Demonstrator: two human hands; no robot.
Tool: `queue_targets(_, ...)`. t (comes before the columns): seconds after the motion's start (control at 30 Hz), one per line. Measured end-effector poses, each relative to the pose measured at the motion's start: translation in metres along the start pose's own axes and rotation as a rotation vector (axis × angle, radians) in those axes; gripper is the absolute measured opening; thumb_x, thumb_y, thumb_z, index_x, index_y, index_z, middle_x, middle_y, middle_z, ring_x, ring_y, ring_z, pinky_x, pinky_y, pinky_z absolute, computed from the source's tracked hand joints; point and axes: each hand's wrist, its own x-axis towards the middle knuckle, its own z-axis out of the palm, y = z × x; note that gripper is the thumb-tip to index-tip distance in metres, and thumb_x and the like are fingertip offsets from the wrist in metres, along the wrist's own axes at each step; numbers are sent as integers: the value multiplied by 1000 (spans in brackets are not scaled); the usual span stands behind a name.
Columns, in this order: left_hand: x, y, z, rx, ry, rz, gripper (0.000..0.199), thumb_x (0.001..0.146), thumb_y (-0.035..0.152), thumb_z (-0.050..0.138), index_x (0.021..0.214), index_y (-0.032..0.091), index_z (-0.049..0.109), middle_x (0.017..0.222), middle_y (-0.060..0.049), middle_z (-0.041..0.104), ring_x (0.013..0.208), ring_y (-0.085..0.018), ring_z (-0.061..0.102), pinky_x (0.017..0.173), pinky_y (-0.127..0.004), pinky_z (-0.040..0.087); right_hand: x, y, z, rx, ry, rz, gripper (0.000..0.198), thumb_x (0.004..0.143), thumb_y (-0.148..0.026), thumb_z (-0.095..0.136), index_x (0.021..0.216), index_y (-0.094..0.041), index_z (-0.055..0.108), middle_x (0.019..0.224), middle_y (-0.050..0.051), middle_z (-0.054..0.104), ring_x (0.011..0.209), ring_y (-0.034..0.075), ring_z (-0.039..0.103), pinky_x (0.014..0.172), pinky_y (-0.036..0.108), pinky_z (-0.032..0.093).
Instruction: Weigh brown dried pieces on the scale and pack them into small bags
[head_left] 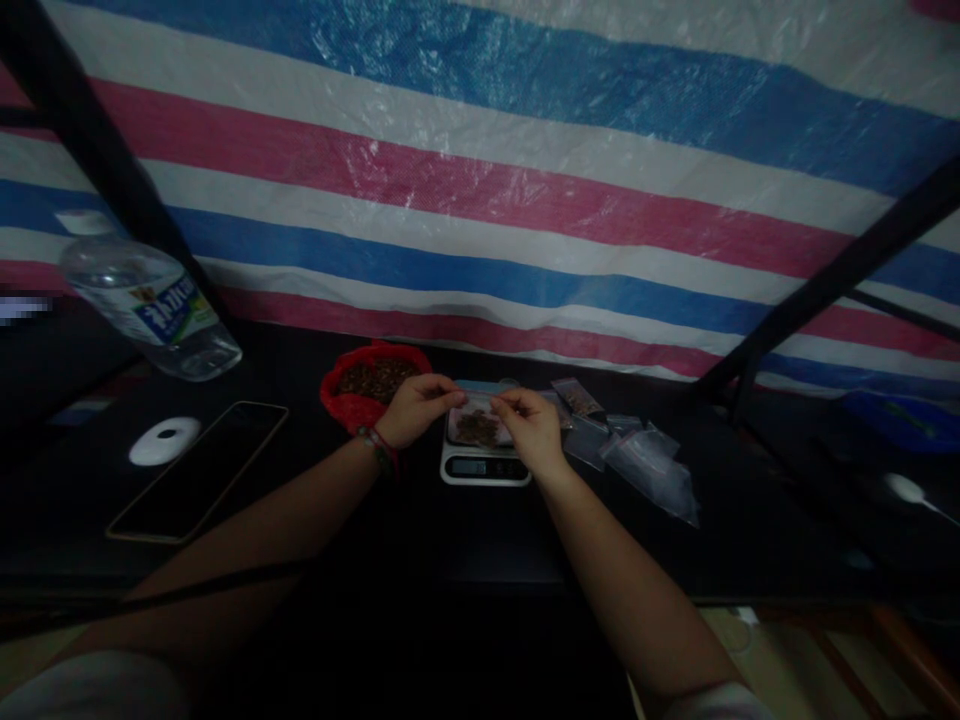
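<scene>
My left hand (415,408): just left of frame centre, fingertips pinched on the top left edge of the small clear bag (478,422).
My right hand (531,425): just right of centre, pinching the bag's top right edge.
Small clear bag: held between both hands, over the scale (484,466); brown bits show inside it.
Whether the bag rests on the scale: I cannot tell.
Done so far: one filled bag (579,398) lies right of the scale.
Left to do: empty bags (651,465) are piled at centre right, and the red bag of brown bits (373,381), left of the scale, looks well stocked.
Left of the frame: phone (199,468), water bottle (152,306).
</scene>
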Motion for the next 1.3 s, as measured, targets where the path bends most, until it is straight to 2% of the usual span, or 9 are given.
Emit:
queue_targets(0.17, -1, 3, 1, -19, 7, 18, 26, 72, 40, 68, 74, 14, 68, 71, -4, 69, 66, -15, 62, 64, -25, 51, -3, 1, 3, 9, 19, -12, 14, 76, -33, 65, 74, -20, 70, 67, 1, 67, 61, 15, 60, 61, 26, 46)
queue_targets(0.33, -3, 6, 4, -13, -45, 44, 26, 73, 39, 68, 75, 13, 68, 73, -4, 69, 66, -14, 62, 63, -25, 52, -7, 1, 6, -17, -12, -69, 12, 77, -31, 65, 78, -22, 72, 73, 1, 71, 64, 16, 62, 61, 26, 48)
queue_targets(0.47, -5, 7, 3, 19, -71, 65, 26, 75, 38, 67, 75, 13, 67, 72, -4, 69, 65, -14, 62, 61, -24, 51, -8, 0, 7, -74, 16, -133, 11, 77, -30, 64, 75, -21, 72, 68, 1, 69, 60, 14, 60, 58, 25, 46)
queue_targets(0.63, -6, 7, 5, 27, -123, 83, 25, 77, 37, 65, 75, 13, 67, 70, -4, 68, 63, -13, 62, 59, -22, 50, -9, -4, 8, -119, -37, -203, 13, 79, -28, 62, 73, -21, 71, 67, 1, 68, 61, 14, 60, 59, 25, 45)
queue_targets(0.97, -11, 14, 8, 51, -158, 121, 22, 74, 35, 67, 73, 13, 67, 67, -4, 66, 61, -12, 60, 56, -21, 47, -13, -11, 9, -181, -46, -244, 11, 77, -21, 60, 70, -21, 69, 66, 1, 66, 61, 14, 59, 60, 26, 45)
queue_targets(1.07, -9, 12, 6, 23, -100, 102, 24, 74, 37, 67, 74, 13, 67, 68, -3, 66, 61, -13, 60, 57, -21, 48, -11, -10, 7, -155, -54, -221, 11, 79, -25, 60, 75, -21, 70, 71, 2, 68, 64, 15, 60, 62, 27, 47)
queue_targets(1.13, -6, 9, 5, -10, 8, 80, 25, 74, 39, 67, 75, 14, 66, 70, -3, 67, 62, -13, 60, 58, -22, 49, -10, -7, 6, -129, -63, -161, 12, 78, -28, 63, 84, -22, 70, 76, 2, 70, 64, 15, 62, 60, 27, 48)
queue_targets(1.23, -2, 3, 2, -55, 173, 52, 29, 75, 44, 66, 80, 14, 65, 72, -3, 67, 64, -14, 61, 61, -24, 50, -9, -3, 6, -91, -159, -66, 19, 75, -31, 67, 92, -22, 70, 79, 3, 71, 66, 17, 64, 60, 27, 50)
queue_targets(1.3, -1, -1, 0, -27, 206, 51, 32, 76, 46, 64, 83, 14, 66, 74, -4, 68, 65, -15, 62, 62, -25, 50, -8, -1, 8, -73, -229, -31, 16, 77, -32, 64, 88, -22, 70, 78, 3, 72, 68, 17, 66, 62, 28, 50)
